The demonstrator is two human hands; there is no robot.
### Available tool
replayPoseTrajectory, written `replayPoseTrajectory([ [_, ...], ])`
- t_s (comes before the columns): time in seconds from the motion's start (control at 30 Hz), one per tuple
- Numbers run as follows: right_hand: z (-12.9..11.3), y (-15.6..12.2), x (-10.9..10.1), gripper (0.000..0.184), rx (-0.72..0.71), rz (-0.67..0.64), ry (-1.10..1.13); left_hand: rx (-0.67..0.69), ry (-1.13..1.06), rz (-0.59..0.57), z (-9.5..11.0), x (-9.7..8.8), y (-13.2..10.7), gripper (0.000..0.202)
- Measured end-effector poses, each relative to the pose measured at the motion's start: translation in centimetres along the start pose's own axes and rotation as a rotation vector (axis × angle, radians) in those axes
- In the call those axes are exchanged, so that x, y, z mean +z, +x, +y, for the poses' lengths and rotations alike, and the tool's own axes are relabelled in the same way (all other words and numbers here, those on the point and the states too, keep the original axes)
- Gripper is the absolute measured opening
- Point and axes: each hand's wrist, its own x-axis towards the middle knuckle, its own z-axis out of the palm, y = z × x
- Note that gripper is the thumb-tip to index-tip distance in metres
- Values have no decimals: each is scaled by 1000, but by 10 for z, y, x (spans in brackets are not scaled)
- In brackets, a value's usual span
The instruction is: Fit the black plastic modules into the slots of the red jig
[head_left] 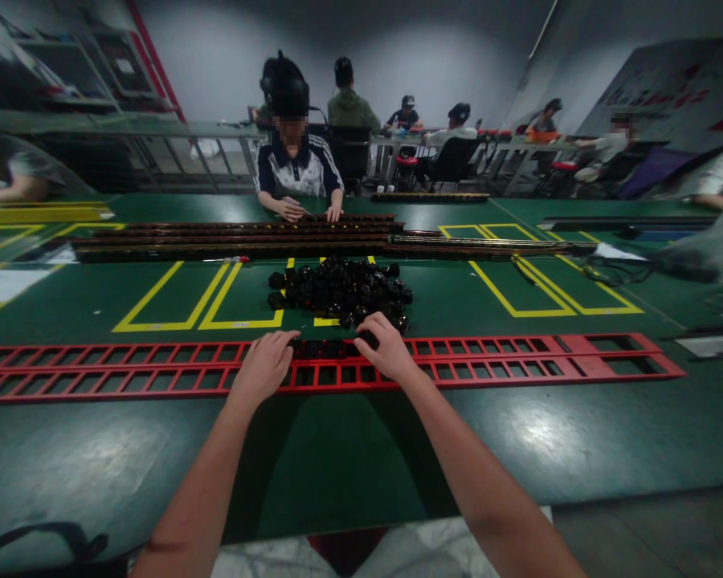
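A long red frame, with two rows of rectangular slots, lies across the green table in front of me. My left hand rests at its upper row, fingers bent around the edge of a small black block; the fingertips are partly hidden. My right hand pinches another small black block just above that same row. Between the hands, black blocks sit in several slots. Right behind the frame is a loose pile of black blocks.
Long dark strips lie in a bundle beyond the pile, with a red-handled tool beside them. Yellow tape outlines mark the table. A co-worker sits opposite, both hands at the strips. Dark cables lie at right.
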Motion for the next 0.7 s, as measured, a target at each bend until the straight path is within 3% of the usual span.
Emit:
replayPoseTrajectory([
  [0.47, -1, -1, 1, 6, 23, -103, -39, -16, -39, 17, -5, 4, 2, 27],
  [0.7, 0, -2, 1, 20, 23, -127, -62, -24, -44, 24, -8, 6, 3, 27],
])
